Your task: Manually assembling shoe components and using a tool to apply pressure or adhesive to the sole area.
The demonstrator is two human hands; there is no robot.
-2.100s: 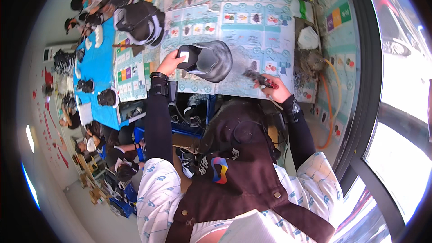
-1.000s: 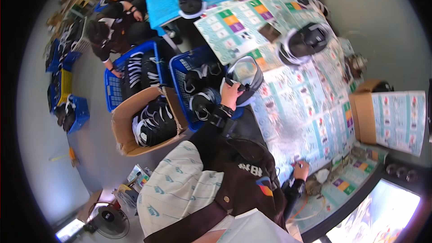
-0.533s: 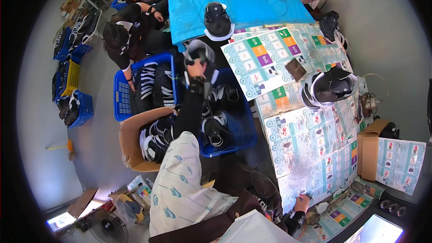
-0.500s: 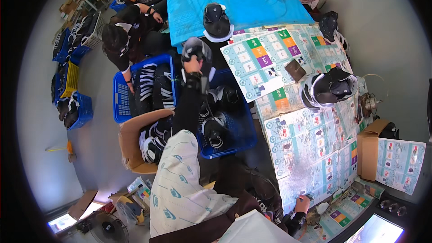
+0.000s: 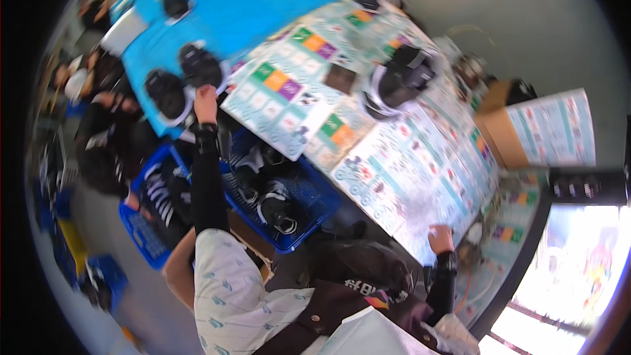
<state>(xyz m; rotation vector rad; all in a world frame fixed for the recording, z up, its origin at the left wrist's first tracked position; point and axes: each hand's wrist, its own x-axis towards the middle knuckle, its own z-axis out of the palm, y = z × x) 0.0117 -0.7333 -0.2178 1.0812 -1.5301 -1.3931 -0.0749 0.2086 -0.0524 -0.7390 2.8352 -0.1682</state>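
My left hand reaches out to the near edge of the blue-covered table, just beside two black sneakers with white soles. One sneaker stands left of the hand; the other sneaker is slightly beyond it. No shoe is in this hand, and its fingers are blurred but look loosely apart. On the paper-covered worktop rests my right hand, fingers partly bent. Whether something small is in them cannot be made out. A black sneaker pair with pale soles stands farther along the worktop.
Below my left arm, a blue basket holds black shoes, with another blue basket farther left. A person's arm comes in beside my left sleeve. A cardboard box stands at the right, and a bright screen at the lower right.
The sneaker held in my left hand now stands on the blue table, let go. My view has turned, shifting the table to the left. My right hand stays at the worktop.
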